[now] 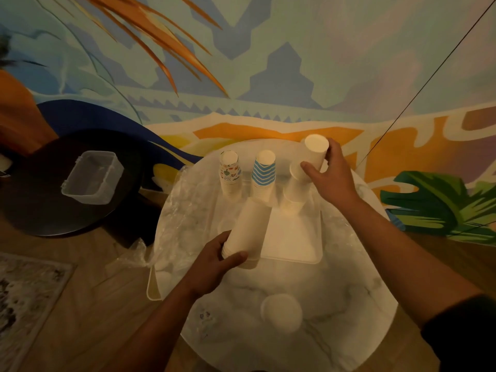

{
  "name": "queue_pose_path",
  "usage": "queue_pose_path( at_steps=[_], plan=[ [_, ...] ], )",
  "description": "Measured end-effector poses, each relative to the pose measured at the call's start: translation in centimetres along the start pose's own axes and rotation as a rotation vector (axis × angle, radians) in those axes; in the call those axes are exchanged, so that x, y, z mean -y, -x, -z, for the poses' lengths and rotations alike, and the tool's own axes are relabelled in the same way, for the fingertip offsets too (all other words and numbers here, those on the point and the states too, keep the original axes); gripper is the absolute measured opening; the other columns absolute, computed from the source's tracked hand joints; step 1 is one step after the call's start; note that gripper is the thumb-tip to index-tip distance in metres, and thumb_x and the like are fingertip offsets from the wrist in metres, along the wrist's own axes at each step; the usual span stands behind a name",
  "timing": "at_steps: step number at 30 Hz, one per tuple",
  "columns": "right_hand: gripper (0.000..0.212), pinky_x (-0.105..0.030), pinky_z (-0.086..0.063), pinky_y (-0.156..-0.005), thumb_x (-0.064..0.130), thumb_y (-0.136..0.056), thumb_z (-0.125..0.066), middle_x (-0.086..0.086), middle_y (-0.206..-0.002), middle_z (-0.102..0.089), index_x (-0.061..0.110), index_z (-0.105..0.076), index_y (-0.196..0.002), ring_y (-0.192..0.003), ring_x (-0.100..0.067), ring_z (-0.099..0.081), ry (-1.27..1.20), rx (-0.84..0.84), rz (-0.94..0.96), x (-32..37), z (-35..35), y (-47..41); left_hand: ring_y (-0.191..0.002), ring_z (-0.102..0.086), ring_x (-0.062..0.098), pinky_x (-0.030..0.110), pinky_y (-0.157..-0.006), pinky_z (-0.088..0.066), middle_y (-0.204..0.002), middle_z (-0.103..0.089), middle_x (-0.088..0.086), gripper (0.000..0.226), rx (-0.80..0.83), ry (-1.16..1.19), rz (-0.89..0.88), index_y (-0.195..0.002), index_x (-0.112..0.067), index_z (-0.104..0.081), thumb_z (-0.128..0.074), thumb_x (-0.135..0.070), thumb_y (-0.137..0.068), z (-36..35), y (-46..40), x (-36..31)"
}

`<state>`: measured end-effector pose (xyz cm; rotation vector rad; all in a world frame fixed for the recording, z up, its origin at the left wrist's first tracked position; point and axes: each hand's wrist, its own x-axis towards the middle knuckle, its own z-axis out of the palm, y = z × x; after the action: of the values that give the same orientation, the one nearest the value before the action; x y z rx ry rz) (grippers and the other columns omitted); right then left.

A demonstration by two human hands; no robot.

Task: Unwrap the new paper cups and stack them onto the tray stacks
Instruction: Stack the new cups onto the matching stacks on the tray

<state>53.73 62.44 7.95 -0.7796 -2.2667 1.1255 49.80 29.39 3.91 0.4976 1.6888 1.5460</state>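
— What is sitting on the round marble surface [335, 304]?
— A white tray [291, 237] is carrying three upside-down cup stacks: patterned [229, 174], blue-striped [264, 175], plain white [295, 191].
— And the hands?
— The left hand [217, 261] is gripping a long stack of white cups [249, 232], leaning over the tray's near-left edge. The right hand [328, 173] is curling round a few white cups [316, 149] above the plain stack.

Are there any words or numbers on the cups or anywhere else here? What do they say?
None can be read.
Patterned cups: little pictures only, no words.
Striped cups: blue zigzags, no words.
White cups in the hands: blank.
Wrapper: a small dark mark, too blurred to read.
Wall: painted shapes, no letters.
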Motion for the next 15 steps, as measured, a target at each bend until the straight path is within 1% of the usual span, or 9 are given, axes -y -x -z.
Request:
queue_pose_path(
  at_steps=[3, 5, 9, 11, 12, 14, 15],
  plan=[
    [0.074, -0.035, -0.048, -0.098, 0.032, -0.082, -0.082, 0.002, -0.138, -0.058, 0.021, -0.041, -0.143, -0.121, -0.019, -0.057, 0.062, 0.052, -0.083, -3.1, -1.8, 0.4, -0.11, -0.067, 0.017, 0.029, -0.088, -0.056, -0.121, -0.07, -0.001, 0.066, -0.015, 0.03, -0.01, -0.134, -0.015, -0.059, -0.077, -0.039, -0.075, 0.2, 0.0, -0.1],
    [0.074, -0.038, -0.048, -0.097, 0.03, -0.082, -0.083, -0.003, -0.137, -0.059, 0.018, -0.041, -0.142, -0.121, -0.025, -0.058, 0.101, 0.071, -0.12, -4.7, -2.8, 0.8, -0.112, -0.067, 0.018, 0.031, -0.088, -0.056, -0.123, -0.069, 0.0, 0.065, -0.019, 0.034, -0.019, -0.135, -0.018, -0.058, -0.077, -0.037, -0.076, 0.4, 0.0, -0.2],
    [0.077, -0.039, -0.048, -0.098, 0.029, -0.081, -0.084, -0.005, -0.138, -0.059, 0.016, -0.041, -0.143, -0.123, -0.029, -0.057, 0.123, 0.125, -0.174, -6.4, -4.0, 1.3, -0.114, -0.066, 0.018, 0.03, -0.087, -0.056, -0.126, -0.068, 0.0, 0.065, -0.005, 0.04, -0.027, -0.137, -0.019, -0.057, -0.076, -0.036, -0.077, 0.5, 0.1, -0.5],
    [0.087, -0.039, -0.044, -0.104, 0.03, -0.078, -0.087, -0.006, -0.144, -0.053, 0.016, -0.036, -0.147, -0.129, -0.029, -0.052, 0.131, 0.148, -0.179, -6.5, -4.2, 1.4, -0.115, -0.065, 0.018, 0.031, -0.087, -0.056, -0.126, -0.067, -0.001, 0.064, 0.0, 0.042, -0.023, -0.136, -0.021, -0.057, -0.077, -0.038, -0.077, 0.5, 0.1, -0.5],
    [0.095, -0.04, -0.041, -0.109, 0.031, -0.076, -0.088, -0.006, -0.149, -0.048, 0.015, -0.031, -0.15, -0.135, -0.028, -0.047, 0.135, 0.142, -0.167, -6.4, -4.2, 1.6, -0.115, -0.065, 0.019, 0.031, -0.087, -0.056, -0.126, -0.067, -0.001, 0.065, 0.003, 0.043, -0.023, -0.137, -0.022, -0.057, -0.077, -0.038, -0.077, 0.5, 0.1, -0.4],
    [0.108, -0.041, -0.029, -0.12, 0.035, -0.075, -0.089, -0.008, -0.16, -0.033, 0.011, -0.021, -0.156, -0.146, -0.026, -0.033, 0.16, 0.094, -0.129, -5.6, -3.9, 2.1, -0.115, -0.065, 0.019, 0.032, -0.087, -0.057, -0.126, -0.067, -0.002, 0.066, 0.007, 0.05, -0.019, -0.138, -0.021, -0.056, -0.076, -0.038, -0.077, 0.5, 0.1, -0.5],
    [0.11, -0.042, -0.026, -0.122, 0.037, -0.075, -0.088, -0.009, -0.162, -0.029, 0.011, -0.019, -0.157, -0.149, -0.026, -0.029, 0.172, 0.057, -0.1, -5.0, -3.7, 2.5, -0.116, -0.065, 0.02, 0.033, -0.087, -0.057, -0.126, -0.067, -0.001, 0.067, 0.012, 0.061, -0.015, -0.138, -0.021, -0.055, -0.076, -0.037, -0.077, 0.5, 0.0, -0.5]
  ],
)
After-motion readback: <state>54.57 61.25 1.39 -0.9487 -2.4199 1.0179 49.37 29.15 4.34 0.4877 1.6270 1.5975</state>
